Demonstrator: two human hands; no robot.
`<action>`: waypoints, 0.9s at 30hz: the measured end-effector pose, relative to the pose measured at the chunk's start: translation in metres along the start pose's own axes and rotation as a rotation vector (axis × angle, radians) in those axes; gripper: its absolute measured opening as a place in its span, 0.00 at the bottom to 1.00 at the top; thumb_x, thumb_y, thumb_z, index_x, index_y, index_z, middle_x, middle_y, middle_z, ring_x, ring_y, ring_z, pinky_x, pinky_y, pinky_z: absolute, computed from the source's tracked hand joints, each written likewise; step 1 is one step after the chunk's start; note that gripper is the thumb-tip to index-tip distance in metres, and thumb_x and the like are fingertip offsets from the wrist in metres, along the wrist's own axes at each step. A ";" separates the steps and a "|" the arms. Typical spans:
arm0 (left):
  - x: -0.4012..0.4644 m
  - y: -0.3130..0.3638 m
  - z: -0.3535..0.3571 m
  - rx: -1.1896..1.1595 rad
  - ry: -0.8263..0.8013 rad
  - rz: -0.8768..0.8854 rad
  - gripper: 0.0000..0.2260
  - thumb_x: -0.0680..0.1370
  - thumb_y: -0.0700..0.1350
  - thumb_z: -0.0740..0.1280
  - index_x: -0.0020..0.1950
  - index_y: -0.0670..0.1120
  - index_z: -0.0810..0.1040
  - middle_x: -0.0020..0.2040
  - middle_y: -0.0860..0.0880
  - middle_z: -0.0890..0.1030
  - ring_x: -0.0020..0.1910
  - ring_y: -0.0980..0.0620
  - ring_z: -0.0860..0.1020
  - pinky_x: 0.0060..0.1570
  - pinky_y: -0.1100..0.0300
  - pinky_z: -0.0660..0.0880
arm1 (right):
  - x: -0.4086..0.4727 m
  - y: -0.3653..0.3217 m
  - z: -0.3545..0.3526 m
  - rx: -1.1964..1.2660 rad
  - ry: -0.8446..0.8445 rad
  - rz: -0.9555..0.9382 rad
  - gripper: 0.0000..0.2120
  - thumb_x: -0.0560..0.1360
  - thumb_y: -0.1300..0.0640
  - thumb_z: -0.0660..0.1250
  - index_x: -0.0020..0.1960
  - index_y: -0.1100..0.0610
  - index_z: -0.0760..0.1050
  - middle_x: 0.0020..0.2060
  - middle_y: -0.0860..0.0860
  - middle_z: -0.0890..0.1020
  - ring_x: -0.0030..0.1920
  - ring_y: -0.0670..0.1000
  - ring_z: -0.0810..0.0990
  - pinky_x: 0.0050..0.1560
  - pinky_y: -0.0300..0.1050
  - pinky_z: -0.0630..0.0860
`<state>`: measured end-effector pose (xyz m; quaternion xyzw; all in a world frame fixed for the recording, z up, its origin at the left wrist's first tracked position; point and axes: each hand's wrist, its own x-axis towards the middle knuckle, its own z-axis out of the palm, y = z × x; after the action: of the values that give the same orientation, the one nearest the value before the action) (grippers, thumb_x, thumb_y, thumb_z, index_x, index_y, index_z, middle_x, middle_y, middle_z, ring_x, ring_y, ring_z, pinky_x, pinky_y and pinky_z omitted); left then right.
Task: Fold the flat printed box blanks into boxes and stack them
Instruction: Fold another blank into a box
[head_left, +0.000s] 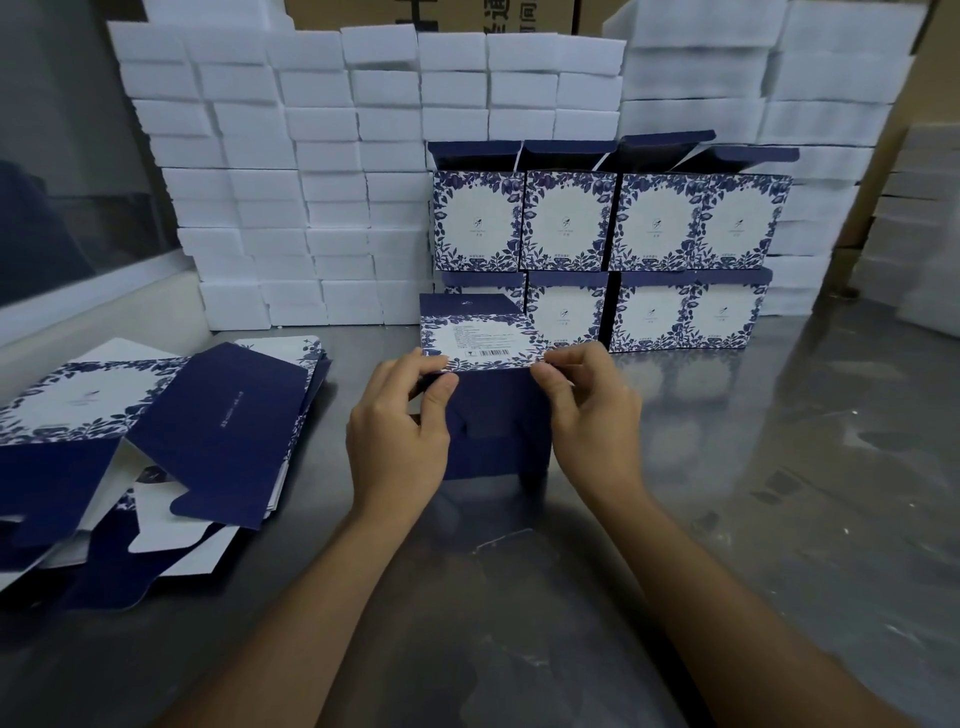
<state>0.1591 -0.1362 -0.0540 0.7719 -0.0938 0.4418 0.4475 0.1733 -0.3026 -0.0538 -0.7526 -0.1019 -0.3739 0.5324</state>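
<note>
A navy and white floral box (493, 426) stands half folded on the steel table, its barcode panel tilted up toward me. My left hand (400, 431) pinches the panel's left near corner, thumb on the box's navy front. My right hand (587, 410) pinches the right near corner. Behind it, folded boxes (608, 228) with open lids stand stacked in two rows. A loose pile of flat blanks (156, 431) lies at the left, navy insides and floral faces mixed.
A wall of white foam blocks (311, 171) runs along the back and right side. Brown cartons (431, 15) rise behind it. The steel table (779, 493) reflects light at the right. A glass partition (67, 156) stands at the far left.
</note>
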 end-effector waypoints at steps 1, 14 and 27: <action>0.000 0.000 0.000 -0.005 -0.001 -0.007 0.05 0.79 0.43 0.69 0.53 0.46 0.81 0.50 0.51 0.81 0.47 0.52 0.80 0.43 0.46 0.80 | 0.000 0.001 0.000 -0.015 0.005 -0.011 0.13 0.78 0.55 0.71 0.41 0.42 0.72 0.36 0.36 0.82 0.40 0.41 0.81 0.42 0.43 0.76; -0.008 -0.018 0.001 0.008 -0.197 -0.294 0.32 0.75 0.48 0.73 0.75 0.58 0.61 0.66 0.55 0.76 0.50 0.50 0.81 0.52 0.45 0.79 | -0.002 0.027 0.006 0.062 -0.258 0.275 0.18 0.76 0.58 0.74 0.64 0.50 0.76 0.55 0.47 0.83 0.52 0.45 0.82 0.56 0.48 0.82; -0.009 -0.019 -0.001 0.168 -0.223 -0.331 0.42 0.71 0.52 0.75 0.77 0.64 0.53 0.65 0.55 0.76 0.56 0.48 0.79 0.55 0.46 0.77 | -0.010 0.021 0.009 -0.147 -0.256 0.204 0.22 0.69 0.44 0.78 0.57 0.43 0.72 0.44 0.31 0.77 0.43 0.32 0.79 0.41 0.39 0.81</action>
<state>0.1632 -0.1265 -0.0726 0.8554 0.0222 0.2803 0.4349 0.1818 -0.3008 -0.0774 -0.8373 -0.0641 -0.2256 0.4939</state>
